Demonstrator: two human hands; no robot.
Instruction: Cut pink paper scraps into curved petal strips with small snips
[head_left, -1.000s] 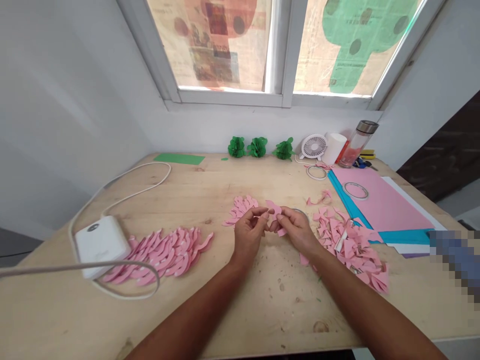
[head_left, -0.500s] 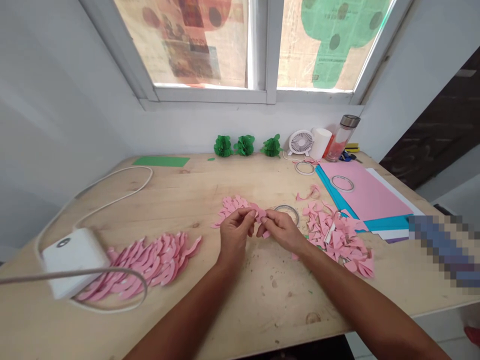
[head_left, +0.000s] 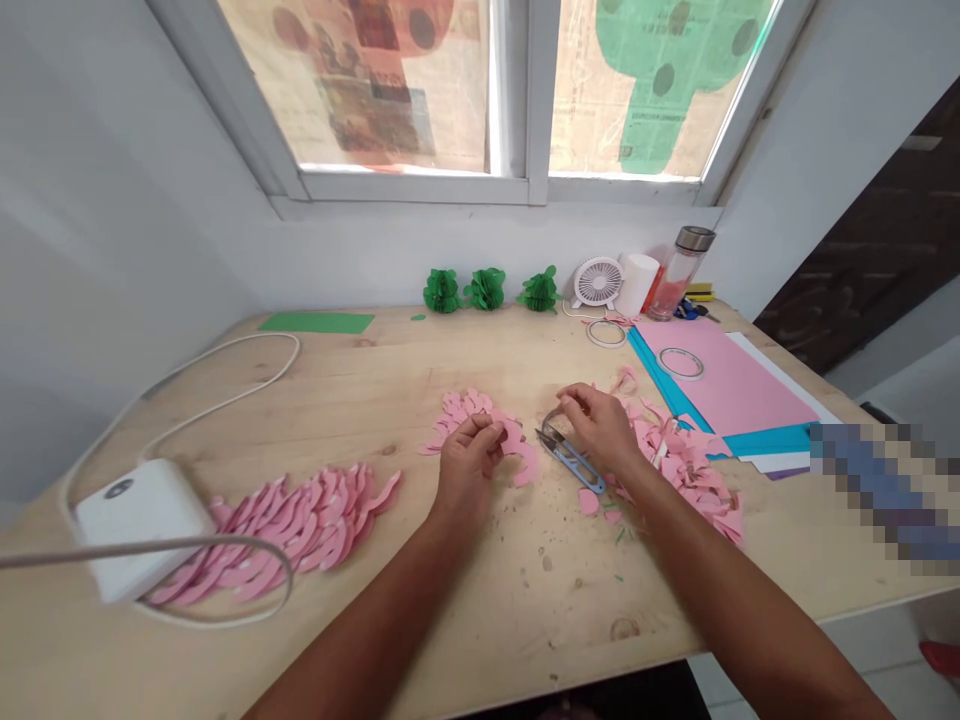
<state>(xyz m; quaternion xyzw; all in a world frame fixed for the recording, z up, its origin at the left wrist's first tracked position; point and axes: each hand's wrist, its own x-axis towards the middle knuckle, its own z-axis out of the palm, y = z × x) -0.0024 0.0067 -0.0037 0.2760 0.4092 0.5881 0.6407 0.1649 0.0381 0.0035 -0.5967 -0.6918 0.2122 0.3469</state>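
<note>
My left hand (head_left: 469,460) pinches a curved pink paper cutout (head_left: 525,462) between thumb and fingers, and its rounded end hangs to the right. My right hand (head_left: 600,425) is closed, its fingertips at the edge of a thin grey roll of tape (head_left: 550,422) that the hand mostly covers. Just below the right hand lie blue-handled thread snips (head_left: 576,468). Behind the left hand is a small pile of pink cutouts (head_left: 461,405). Pink paper scraps (head_left: 694,485) are heaped beside the right forearm.
Overlapping pink paper strips (head_left: 322,520) lie at left by a white box (head_left: 142,525) with a cable. Green paper flowers (head_left: 486,288), a small fan (head_left: 598,283) and a glass bottle (head_left: 679,275) stand along the wall. Coloured sheets (head_left: 750,385) carry another tape roll (head_left: 681,363).
My right hand has let go of the pink cutout and moved right to the tape roll, uncovering the thread snips. My left hand still holds the cutout.
</note>
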